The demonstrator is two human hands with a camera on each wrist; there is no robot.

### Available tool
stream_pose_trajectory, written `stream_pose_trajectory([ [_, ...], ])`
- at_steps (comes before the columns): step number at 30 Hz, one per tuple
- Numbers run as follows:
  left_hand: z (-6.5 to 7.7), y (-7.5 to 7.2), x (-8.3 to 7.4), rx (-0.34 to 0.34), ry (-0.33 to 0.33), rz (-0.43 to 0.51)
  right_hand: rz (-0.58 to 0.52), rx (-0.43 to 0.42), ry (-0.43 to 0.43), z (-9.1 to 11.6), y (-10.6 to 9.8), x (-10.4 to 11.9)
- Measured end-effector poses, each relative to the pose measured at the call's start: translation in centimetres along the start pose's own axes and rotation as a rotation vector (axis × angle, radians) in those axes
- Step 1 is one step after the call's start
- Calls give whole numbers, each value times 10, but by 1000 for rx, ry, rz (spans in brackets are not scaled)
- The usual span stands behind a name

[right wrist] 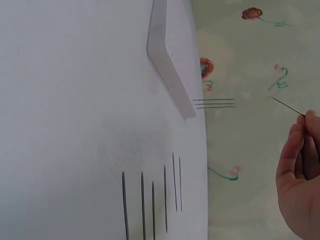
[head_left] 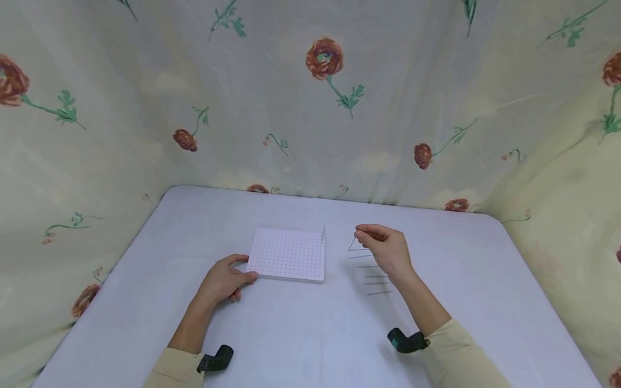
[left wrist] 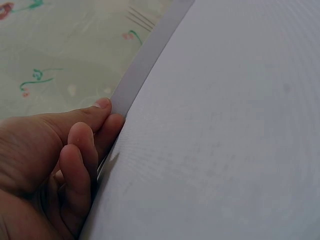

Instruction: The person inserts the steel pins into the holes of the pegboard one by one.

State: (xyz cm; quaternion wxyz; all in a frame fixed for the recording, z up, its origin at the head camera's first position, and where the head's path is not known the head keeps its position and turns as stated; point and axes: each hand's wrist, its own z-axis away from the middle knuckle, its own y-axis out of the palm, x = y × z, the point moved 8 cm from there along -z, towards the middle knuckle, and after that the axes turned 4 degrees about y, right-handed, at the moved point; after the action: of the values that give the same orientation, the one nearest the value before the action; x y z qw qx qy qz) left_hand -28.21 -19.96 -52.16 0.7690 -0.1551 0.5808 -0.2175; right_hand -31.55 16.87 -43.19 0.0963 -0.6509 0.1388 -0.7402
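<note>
A white pegboard (head_left: 286, 253) with rows of small holes lies flat on the table. At its left edge and near-left corner, my left hand (head_left: 226, 281) grips it with thumb and fingers; the left wrist view shows the fingertips against the board's side wall (left wrist: 137, 70). My right hand (head_left: 388, 252) is raised to the right of the board. Between thumb and fingertips it pinches a thin dark metal pin (right wrist: 287, 106), which slants away from the hand. Three similar pins (head_left: 323, 235) stand upright in the board's far right corner.
Several loose pins (head_left: 377, 277) lie roughly parallel on the white table (head_left: 291, 334), right of the board and under the right hand. A flowered curtain (head_left: 271, 81) hangs round the table's back and sides. Each wrist wears a black camera (head_left: 407, 341).
</note>
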Motion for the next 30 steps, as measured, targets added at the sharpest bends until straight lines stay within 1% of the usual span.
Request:
stream_pose_trajectory([
  [4,-1,1,2,0,-11,6,21,-24,12,-3,7,0],
  [7,-2,1,3,-4,-28,7,39,-36,-1,-6,14,2],
  [11,-3,-1,3,-10,-32,6,56,-43,-18,-11,24,5],
  [18,-3,-1,0,-5,-12,7,142,-60,-53,-16,40,8],
  [21,-3,-1,-1,-8,-9,-3,163,-67,-69,-18,46,9],
  [30,-3,-1,1,-14,-4,-5,210,-69,-91,-24,63,1],
])
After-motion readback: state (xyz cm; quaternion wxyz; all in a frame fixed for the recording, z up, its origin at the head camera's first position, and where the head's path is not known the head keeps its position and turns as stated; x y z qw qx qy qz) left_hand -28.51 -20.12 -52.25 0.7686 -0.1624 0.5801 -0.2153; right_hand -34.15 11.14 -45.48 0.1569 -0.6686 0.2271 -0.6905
